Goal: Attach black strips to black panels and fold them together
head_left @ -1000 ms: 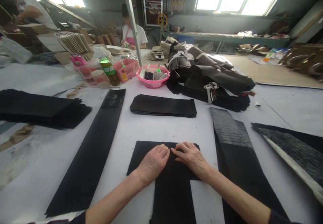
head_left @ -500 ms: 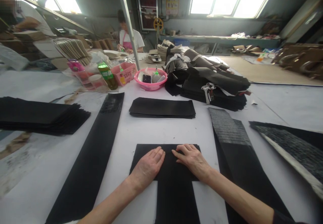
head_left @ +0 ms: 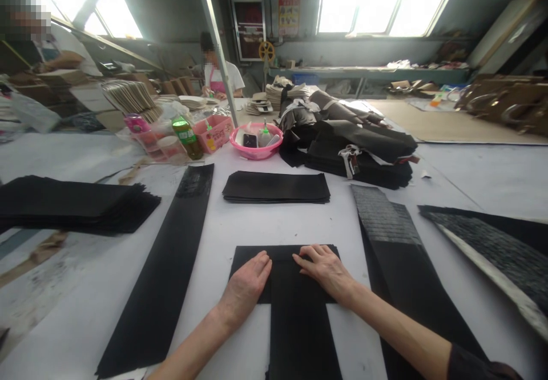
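Observation:
A T-shaped black fabric piece (head_left: 295, 311) lies on the white table right in front of me, its crossbar farthest from me. My left hand (head_left: 245, 286) rests flat on the left part of the crossbar, fingers stretched out. My right hand (head_left: 325, 269) presses flat on the right part, fingers together and extended. Neither hand holds anything. A neat stack of black sheets (head_left: 276, 187) lies just beyond the piece.
A long black strip (head_left: 166, 266) runs along the left, a textured black strip (head_left: 394, 243) along the right. Another black stack (head_left: 72, 204) sits far left, a heap of dark fabric (head_left: 355, 146) at the back, a pink basin (head_left: 256, 140) and bottle (head_left: 187, 137) nearby. Other people work behind.
My left hand has slid left and slightly back along the crossbar, away from my right hand, which stayed almost in place. The view tilted up a little.

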`<act>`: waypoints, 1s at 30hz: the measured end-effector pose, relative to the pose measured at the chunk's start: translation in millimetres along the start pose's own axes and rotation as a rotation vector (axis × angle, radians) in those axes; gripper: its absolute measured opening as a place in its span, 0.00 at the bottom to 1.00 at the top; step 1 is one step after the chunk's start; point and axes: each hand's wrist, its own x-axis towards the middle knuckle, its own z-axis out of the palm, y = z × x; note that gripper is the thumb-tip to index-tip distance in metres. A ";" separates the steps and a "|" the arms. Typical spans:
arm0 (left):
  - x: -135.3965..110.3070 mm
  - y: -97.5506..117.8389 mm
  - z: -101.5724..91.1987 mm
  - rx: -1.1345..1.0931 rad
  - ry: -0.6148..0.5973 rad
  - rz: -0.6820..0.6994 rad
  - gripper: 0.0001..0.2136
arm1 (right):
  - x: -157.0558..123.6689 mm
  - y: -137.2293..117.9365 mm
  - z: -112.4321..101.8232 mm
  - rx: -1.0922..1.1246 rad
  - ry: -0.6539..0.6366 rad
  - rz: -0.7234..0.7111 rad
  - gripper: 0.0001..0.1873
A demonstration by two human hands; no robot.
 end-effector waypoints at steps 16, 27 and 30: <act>19.1 37.0 8.4 0.146 -0.112 -0.021 0.19 | -5.9 -2.8 -15.6 -0.043 -0.061 0.052 0.17; 1.6 24.3 16.5 0.037 0.130 -0.168 0.09 | -21.0 3.2 -37.0 0.072 -0.029 0.346 0.08; -0.4 24.4 18.9 -0.043 0.163 -0.216 0.08 | -5.6 -10.2 -37.8 0.133 -0.035 0.397 0.11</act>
